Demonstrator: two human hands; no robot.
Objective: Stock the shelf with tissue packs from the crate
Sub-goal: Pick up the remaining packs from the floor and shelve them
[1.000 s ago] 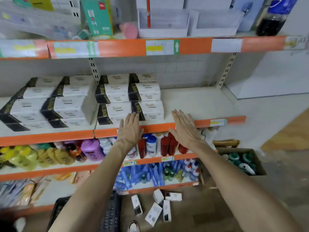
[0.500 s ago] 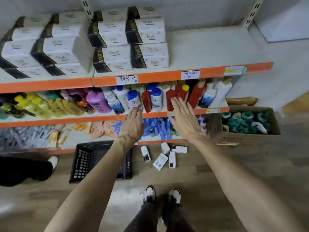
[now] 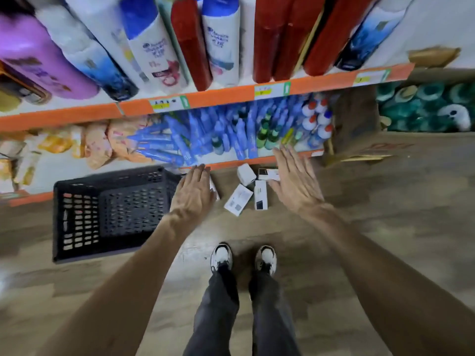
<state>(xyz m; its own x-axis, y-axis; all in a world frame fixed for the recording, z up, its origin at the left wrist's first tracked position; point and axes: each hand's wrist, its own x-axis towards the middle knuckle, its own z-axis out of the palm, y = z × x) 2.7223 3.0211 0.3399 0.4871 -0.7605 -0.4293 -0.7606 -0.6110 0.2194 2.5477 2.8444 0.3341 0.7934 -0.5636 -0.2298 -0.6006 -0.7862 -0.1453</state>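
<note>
Floor [image 3: 372,240]: wood-look planks, fills the near half of the view.
Shelving [image 3: 231,95]: orange-edged shelves across the far side, two levels visible, price tags on the front strips.
Upper shelf stock: tall bottles in a row, a purple bottle [image 3: 33,57] far left, white-and-blue shampoo bottles [image 3: 154,47] in the middle, red bottles [image 3: 270,39] to the right.
Lower shelf stock: a mass of blue tubes [image 3: 195,134] in the centre, orange-pink packets [image 3: 102,142] to the left, small white bottles with red and blue caps [image 3: 317,116] at the right end.
Crate [image 3: 110,211]: black plastic lattice, on the floor at left, just in front of the lowest shelf; the inside looks bare, no tissue packs visible in it.
Tissue packs: none visible anywhere in this view.
Cardboard box [image 3: 359,116]: on the floor at far right, holds teal rolls [image 3: 424,104].
Legs: dark trousers, white-and-black shoes [image 3: 221,256], near centre, toes toward the shelving.
Left hand [image 3: 194,194]: palm down, fingers straight and loosely together, holds nothing, over the crate's right edge.
Right hand [image 3: 295,181]: palm down, fingers splayed, holds nothing, over the floor just right of the small boxes.
Small boxes [image 3: 239,199]: several white cartons scattered on the floor between the two hands, in front of the lowest shelf.
</note>
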